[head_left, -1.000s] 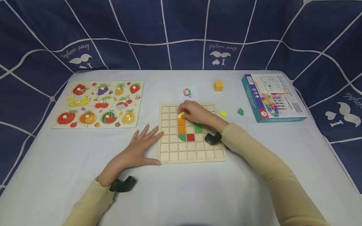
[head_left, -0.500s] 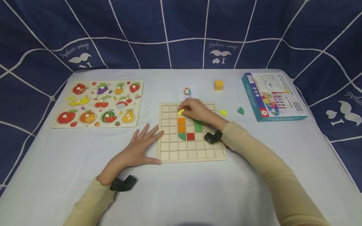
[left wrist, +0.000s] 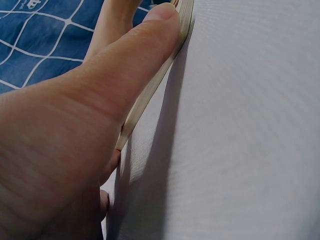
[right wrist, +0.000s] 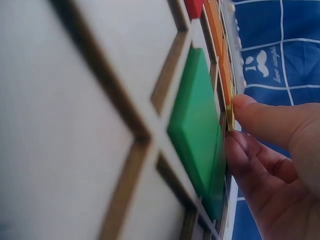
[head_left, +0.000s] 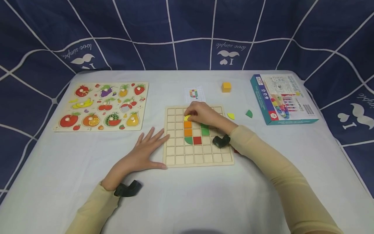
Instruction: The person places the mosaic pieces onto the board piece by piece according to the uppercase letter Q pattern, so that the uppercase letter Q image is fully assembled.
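Note:
A wooden grid board [head_left: 198, 159] lies in the middle of the table in the head view. My left hand [head_left: 143, 155] is spread flat at the board's left side, its thumb and fingertips touching the edge. With thumb and fingertips my right hand [head_left: 204, 115] pinches a yellow tile [head_left: 187, 118] in a top-row cell, partly hidden by the fingers. Below that tile are orange square tiles [head_left: 188, 132], a green quarter-round tile [head_left: 188, 140] and a red square tile [head_left: 197, 140]. Green tiles [right wrist: 195, 125] sit in cells beneath the right wrist.
A pattern card [head_left: 194, 94] lies behind the board, with an orange-yellow cube [head_left: 226, 87] to its right. Loose yellow [head_left: 231, 116] and green quarter-round pieces [head_left: 249, 113] lie right of the board. A fruit puzzle [head_left: 102, 109] is at left, a box [head_left: 283, 99] at right.
The right fingertips have shifted slightly on the yellow tile, staying at the same cell. My left hand keeps its place at the board's edge.

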The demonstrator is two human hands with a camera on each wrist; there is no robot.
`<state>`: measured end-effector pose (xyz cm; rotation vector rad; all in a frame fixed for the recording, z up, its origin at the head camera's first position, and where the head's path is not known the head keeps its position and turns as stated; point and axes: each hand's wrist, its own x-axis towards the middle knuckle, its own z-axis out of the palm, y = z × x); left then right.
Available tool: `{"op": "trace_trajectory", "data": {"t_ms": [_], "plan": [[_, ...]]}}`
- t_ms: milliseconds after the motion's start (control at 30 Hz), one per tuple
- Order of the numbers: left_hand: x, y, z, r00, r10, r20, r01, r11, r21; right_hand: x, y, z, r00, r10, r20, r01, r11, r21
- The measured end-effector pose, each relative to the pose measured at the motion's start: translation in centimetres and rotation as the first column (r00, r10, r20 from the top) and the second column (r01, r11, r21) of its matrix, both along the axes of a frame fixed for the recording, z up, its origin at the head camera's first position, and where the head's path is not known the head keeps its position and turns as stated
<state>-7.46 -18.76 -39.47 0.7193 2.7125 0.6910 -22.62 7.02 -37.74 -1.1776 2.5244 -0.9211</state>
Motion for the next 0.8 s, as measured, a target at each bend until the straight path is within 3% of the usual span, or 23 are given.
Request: {"op": "trace_trajectory", "data": {"t_ms": [233,800], "plan": [[-0.15,-0.01,0.04,1.000,-0.004,0.003,0.004,1.000,-0.003,0.05,0.25,0.14,0.999,-0.036,0.030,0.036,0.999,0.007],[-0.13,0.04,0.30,1.000,-0.004,0.012,0.004,1.000,-0.014,0.27,-0.04,0.46,0.998,-0.059,0.013,0.058,0.998,0.035]]}}
